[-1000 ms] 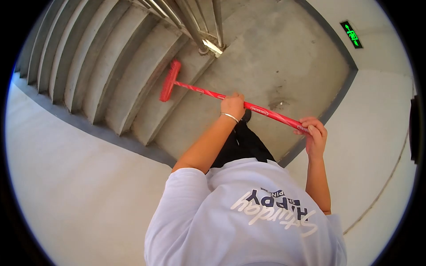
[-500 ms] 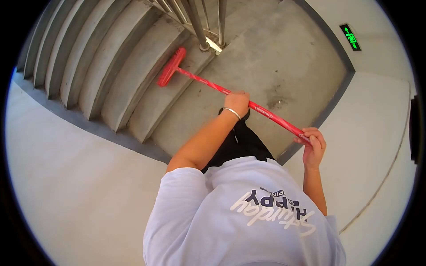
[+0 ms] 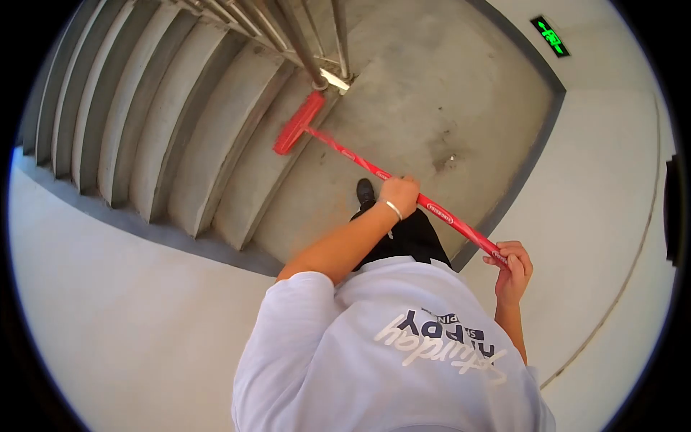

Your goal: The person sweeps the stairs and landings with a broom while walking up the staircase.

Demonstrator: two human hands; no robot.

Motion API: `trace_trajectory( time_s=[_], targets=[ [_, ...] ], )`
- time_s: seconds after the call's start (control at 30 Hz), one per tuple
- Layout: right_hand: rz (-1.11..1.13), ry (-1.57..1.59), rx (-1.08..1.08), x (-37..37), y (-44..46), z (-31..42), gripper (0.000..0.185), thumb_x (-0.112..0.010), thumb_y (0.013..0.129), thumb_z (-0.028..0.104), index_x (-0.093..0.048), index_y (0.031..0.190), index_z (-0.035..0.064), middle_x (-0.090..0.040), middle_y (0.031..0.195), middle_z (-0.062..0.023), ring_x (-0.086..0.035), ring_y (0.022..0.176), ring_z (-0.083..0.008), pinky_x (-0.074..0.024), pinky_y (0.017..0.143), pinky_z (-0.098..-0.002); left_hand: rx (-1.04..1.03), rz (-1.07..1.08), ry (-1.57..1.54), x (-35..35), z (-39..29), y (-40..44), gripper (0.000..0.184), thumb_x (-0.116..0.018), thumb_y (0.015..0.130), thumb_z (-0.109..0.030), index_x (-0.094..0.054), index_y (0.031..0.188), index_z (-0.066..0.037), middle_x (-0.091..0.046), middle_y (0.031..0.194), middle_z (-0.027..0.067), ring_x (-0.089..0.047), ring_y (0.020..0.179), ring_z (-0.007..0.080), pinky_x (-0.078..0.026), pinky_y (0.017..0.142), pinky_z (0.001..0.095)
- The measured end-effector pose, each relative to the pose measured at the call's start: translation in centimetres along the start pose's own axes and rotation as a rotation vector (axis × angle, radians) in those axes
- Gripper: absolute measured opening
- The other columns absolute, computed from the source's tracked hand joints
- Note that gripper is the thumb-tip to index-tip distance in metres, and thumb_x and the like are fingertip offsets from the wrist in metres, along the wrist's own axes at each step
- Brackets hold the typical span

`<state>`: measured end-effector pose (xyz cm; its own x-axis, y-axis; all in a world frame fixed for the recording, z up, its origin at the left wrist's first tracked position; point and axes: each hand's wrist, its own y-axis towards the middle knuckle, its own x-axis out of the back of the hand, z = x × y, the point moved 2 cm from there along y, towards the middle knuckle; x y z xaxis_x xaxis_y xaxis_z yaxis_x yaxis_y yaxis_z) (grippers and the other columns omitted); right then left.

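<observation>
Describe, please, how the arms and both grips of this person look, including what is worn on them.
The left arm and right arm emerge from short, loose, pale sleeves. The left grip and right grip are bare hands, without gloves. A thin, silver-coloured bracelet circles the left wrist; none is visible on the right.

Worn on the head; faces forward and steeply down. Sits close above the shirt, at bottom centre. Reaches past the broom at middle range to stairs and floor, farther off. Shows a wide, round-edged field with black corners.
</observation>
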<state>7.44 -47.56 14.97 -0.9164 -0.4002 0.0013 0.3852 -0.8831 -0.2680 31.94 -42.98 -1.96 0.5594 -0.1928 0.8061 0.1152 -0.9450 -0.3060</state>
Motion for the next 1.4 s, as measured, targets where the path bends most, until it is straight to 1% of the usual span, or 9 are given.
trace_trajectory(
  time_s=[0.17, 0.23, 0.33, 0.43, 0.53, 0.83, 1.03, 1.13, 1.4],
  targets=[
    [0.034, 0.013, 0.047, -0.7, 0.7, -3.7, 0.021, -0.045, 0.086, 0.013, -0.058, 0.086, -0.0042, -0.056, 0.098, -0.0156, -0.061, 0.076, -0.0243, -0.0568, 0.066, -0.0382, 0.016, -0.053, 0.080, -2.6, 3.2, 0.3, 0.013, -0.061, 0.073, -0.020, -0.064, 0.082, -0.011, -0.062, 0.079, 0.0104, -0.063, 0.076, 0.0302, -0.050, 0.065, 0.0409],
    [-0.078, 0.089, -0.109, -1.6, 0.6, -5.4, 0.022, -0.045, 0.086, 0.013, -0.058, 0.087, -0.0040, -0.056, 0.099, -0.0157, -0.062, 0.076, -0.0244, -0.0562, 0.068, -0.0397, 0.066, 0.064, 0.134, -2.8, 4.2, 1.7, 0.014, -0.062, 0.074, -0.018, -0.066, 0.085, -0.010, -0.063, 0.087, 0.0105, -0.063, 0.079, 0.0300, -0.051, 0.070, 0.0383],
    [-0.201, 0.133, -0.164, -1.4, -1.1, -4.5, 0.020, -0.044, 0.085, 0.009, -0.058, 0.089, -0.0052, -0.057, 0.096, -0.0150, -0.061, 0.076, -0.0246, -0.0562, 0.069, -0.0397, -0.079, 0.163, 0.166, -4.2, 2.7, 2.8, 0.011, -0.060, 0.075, -0.019, -0.066, 0.074, -0.010, -0.063, 0.082, 0.0110, -0.063, 0.079, 0.0291, -0.051, 0.066, 0.0410],
    [-0.251, 0.096, -0.116, 2.2, -3.9, -3.2, 0.020, -0.045, 0.085, 0.010, -0.059, 0.087, -0.0046, -0.057, 0.095, -0.0149, -0.061, 0.076, -0.0247, -0.0562, 0.069, -0.0394, -0.085, 0.166, 0.125, -6.1, -1.9, 1.4, 0.013, -0.061, 0.073, -0.019, -0.066, 0.081, -0.010, -0.063, 0.086, 0.0119, -0.063, 0.081, 0.0308, -0.051, 0.068, 0.0409],
    [-0.072, 0.072, -0.057, 5.1, -5.4, -2.3, 0.022, -0.044, 0.086, 0.014, -0.057, 0.090, -0.0038, -0.055, 0.101, -0.0156, -0.060, 0.085, -0.0247, -0.0559, 0.070, -0.0401, -0.060, 0.132, 0.079, -5.4, -4.5, -0.5, 0.015, -0.062, 0.073, -0.019, -0.065, 0.083, -0.009, -0.063, 0.088, 0.0120, -0.063, 0.080, 0.0315, -0.051, 0.069, 0.0406],
    [-0.181, 0.266, -0.201, 4.6, -1.7, -9.1, 0.019, -0.046, 0.086, 0.010, -0.058, 0.089, -0.0044, -0.056, 0.100, -0.0159, -0.061, 0.080, -0.0245, -0.0555, 0.073, -0.0405, -0.001, 0.146, 0.264, -8.9, 0.1, 3.5, 0.011, -0.061, 0.074, -0.018, -0.065, 0.081, -0.011, -0.064, 0.085, 0.0105, -0.064, 0.081, 0.0277, -0.051, 0.068, 0.0386],
    [-0.265, 0.213, -0.144, 9.4, -4.5, -7.1, 0.019, -0.047, 0.087, 0.012, -0.057, 0.089, -0.0042, -0.055, 0.102, -0.0158, -0.061, 0.082, -0.0238, -0.0555, 0.075, -0.0409, -0.099, 0.126, 0.206, -9.6, -6.6, 3.9, 0.013, -0.058, 0.076, -0.016, -0.069, 0.082, -0.011, -0.066, 0.087, 0.0106, -0.065, 0.081, 0.0278, -0.052, 0.068, 0.0377],
    [-0.135, 0.167, -0.051, 11.5, -5.7, -6.4, 0.020, -0.047, 0.087, 0.012, -0.057, 0.089, -0.0039, -0.055, 0.103, -0.0157, -0.061, 0.084, -0.0238, -0.0556, 0.075, -0.0407, -0.082, 0.083, 0.201, -10.3, -8.6, 3.8, 0.012, -0.059, 0.076, -0.016, -0.069, 0.082, -0.012, -0.066, 0.086, 0.0094, -0.065, 0.081, 0.0270, -0.052, 0.067, 0.0372],
    [-0.088, 0.209, -0.218, 9.1, -2.4, -9.9, 0.020, -0.047, 0.088, 0.017, -0.055, 0.092, -0.0004, -0.054, 0.105, -0.0148, -0.059, 0.076, -0.0204, -0.0550, 0.073, -0.0404, 0.060, 0.106, 0.197, -10.5, -3.3, 2.8, 0.014, -0.060, 0.077, -0.019, -0.067, 0.085, -0.011, -0.065, 0.090, 0.0114, -0.064, 0.083, 0.0290, -0.051, 0.070, 0.0393]
  ],
)
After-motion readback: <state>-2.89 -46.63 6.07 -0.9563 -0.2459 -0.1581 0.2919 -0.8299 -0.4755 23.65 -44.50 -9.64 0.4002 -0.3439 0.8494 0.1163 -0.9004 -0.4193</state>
